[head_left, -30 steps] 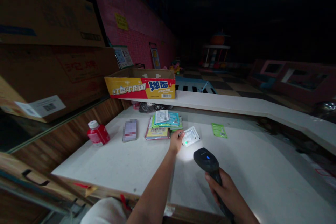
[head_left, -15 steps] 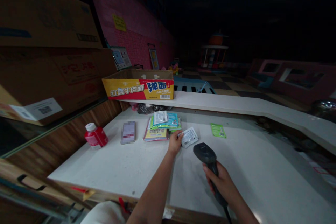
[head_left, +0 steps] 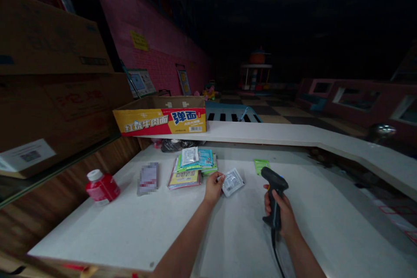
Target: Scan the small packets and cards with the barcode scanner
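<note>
My left hand (head_left: pixel 213 189) pinches the left edge of a silvery-white sachet (head_left: pixel 233 182) low over the white counter (head_left: pixel 176 226). Wrapped round the handle of a black barcode scanner (head_left: pixel 275 180) is my right hand (head_left: pixel 284 213), fingers closed. The scanner stands upright in my grip, its cable trailing down toward me. Behind my left hand lies a pile of sachets (head_left: pixel 195 164) in green, blue and white, over flat yellow-and-red packets (head_left: pixel 184 179). A single green sachet (head_left: pixel 261 165) lies on the counter, just behind the scanner head.
A red bottle with a white cap (head_left: pixel 103 187) and a pixelated flat item (head_left: pixel 148 178) stand to the left. An open yellow-and-red noodle carton (head_left: pixel 163 120) rests on the raised ledge (head_left: pixel 260 132). Large cardboard boxes (head_left: pixel 65 108) are stacked at far left.
My right hand has raised the scanner and turned it more upright, its head shifting right and away from the silvery-white sachet. My left hand keeps its pinch. The view has tilted and shifted slightly.
</note>
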Demonstrator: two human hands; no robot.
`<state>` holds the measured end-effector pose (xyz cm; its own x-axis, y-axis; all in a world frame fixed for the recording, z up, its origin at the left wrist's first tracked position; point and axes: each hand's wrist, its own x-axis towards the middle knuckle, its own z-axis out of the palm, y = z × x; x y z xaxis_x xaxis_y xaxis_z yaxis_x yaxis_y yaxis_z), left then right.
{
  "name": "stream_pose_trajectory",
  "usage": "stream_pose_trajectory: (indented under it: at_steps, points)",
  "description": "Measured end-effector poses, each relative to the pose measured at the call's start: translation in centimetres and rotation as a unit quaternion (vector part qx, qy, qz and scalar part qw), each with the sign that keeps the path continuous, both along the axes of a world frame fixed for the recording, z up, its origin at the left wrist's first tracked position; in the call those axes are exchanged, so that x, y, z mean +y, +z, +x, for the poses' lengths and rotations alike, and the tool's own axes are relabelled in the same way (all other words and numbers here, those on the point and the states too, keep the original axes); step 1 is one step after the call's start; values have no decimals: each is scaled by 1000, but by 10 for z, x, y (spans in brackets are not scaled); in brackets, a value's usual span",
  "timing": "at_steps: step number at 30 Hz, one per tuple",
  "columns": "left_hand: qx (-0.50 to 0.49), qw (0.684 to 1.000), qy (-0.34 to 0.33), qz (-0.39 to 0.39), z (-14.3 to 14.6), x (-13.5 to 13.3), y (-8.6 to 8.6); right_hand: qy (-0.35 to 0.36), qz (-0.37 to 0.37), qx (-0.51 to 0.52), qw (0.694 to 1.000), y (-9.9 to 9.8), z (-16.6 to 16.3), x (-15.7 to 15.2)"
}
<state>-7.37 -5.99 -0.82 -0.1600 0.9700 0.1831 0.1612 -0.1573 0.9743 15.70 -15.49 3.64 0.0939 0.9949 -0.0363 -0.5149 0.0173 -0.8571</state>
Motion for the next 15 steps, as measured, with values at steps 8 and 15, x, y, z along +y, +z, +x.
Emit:
stream_pose_trajectory:
  at_steps: [8, 15]
  points:
    - [-224, 968, -14, -112, 81, 40, 10, -78, -14, 44, 996, 2, 3, 5]
    - [-81, 980, 55, -175, 118, 68, 15, -108, -27, 56, 992, 1, 2, 9]
